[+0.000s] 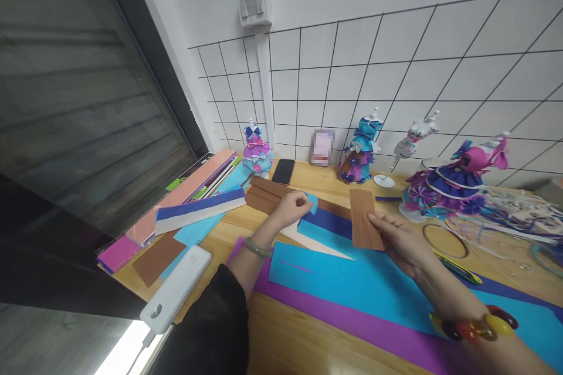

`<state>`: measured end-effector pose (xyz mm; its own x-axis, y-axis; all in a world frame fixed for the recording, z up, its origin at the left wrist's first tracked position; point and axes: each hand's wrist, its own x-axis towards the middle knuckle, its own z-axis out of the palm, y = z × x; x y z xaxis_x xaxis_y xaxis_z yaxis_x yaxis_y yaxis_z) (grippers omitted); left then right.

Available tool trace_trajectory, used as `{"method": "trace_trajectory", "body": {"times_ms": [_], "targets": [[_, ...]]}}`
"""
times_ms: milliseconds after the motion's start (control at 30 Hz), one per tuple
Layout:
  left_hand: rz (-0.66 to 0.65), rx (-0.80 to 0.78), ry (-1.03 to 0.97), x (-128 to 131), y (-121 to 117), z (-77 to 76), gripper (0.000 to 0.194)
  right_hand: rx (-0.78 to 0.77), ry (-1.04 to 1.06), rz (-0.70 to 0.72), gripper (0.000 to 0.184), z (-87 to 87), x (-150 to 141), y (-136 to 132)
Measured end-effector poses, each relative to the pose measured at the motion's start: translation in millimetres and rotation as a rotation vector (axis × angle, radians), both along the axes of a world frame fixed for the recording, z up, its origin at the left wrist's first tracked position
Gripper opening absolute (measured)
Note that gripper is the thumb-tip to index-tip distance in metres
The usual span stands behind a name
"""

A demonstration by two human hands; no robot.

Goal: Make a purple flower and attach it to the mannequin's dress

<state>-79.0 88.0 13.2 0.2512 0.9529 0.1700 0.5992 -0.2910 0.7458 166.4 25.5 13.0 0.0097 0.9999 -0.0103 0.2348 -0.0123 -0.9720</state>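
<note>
My right hand [398,240] is closed on a brown rectangular sheet of foam [365,218], held upright over the blue sheets. My left hand [294,206], with a green bangle on its wrist, pinches a small light-blue scrap [312,202] above a stack of brown sheets [266,193]. Under both hands lie a large light-blue sheet [352,281], a purple sheet [352,325] and a dark-blue sheet [329,221] on the wooden table [285,345].
Several paper-dressed doll figures [257,151] [361,149] [457,179] stand along the grid-tiled wall. A black phone [284,171] lies near them. Coloured sheets [197,211] and a white power bank [176,287] sit at the left edge, beside a dark window. A ring [445,240] lies at right.
</note>
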Motion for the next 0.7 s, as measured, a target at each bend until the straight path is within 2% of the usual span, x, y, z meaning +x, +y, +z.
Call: {"method": "trace_trajectory", "body": {"times_ms": [33,67,133,233,300,433,533,700], "targets": [[-0.075,0.004,-0.045,7.8,-8.5,3.7,0.023,-0.087,0.166,0.003,0.024,3.9,-3.6,-5.7],[-0.214,0.01,-0.166,14.9,-17.2,7.3,0.025,-0.179,0.329,0.018,0.022,7.3,-7.0,-11.3],[-0.379,0.008,-0.311,25.6,-33.0,14.2,0.028,-0.268,0.549,0.007,0.019,11.3,-12.3,-21.9],[-0.422,0.091,-0.309,31.6,-48.0,23.3,0.024,-0.325,0.62,-0.038,0.015,7.9,-12.6,-34.7],[-0.422,0.215,-0.179,31.8,-53.0,27.8,0.019,-0.355,0.573,-0.081,0.014,0.5,-8.9,-40.7],[-0.371,0.465,0.274,39.0,-64.7,29.7,0.014,-0.365,0.483,-0.125,0.015,-15.4,-5.8,-47.1],[-0.37,0.495,0.526,55.8,-80.6,23.5,0.013,-0.39,0.491,-0.099,0.015,-21.4,-11.8,-47.8],[-0.372,0.464,0.605,85.3,-102.5,5.5,0.024,-0.387,0.549,-0.034,0.013,-22.3,-22.4,-49.3]]}}
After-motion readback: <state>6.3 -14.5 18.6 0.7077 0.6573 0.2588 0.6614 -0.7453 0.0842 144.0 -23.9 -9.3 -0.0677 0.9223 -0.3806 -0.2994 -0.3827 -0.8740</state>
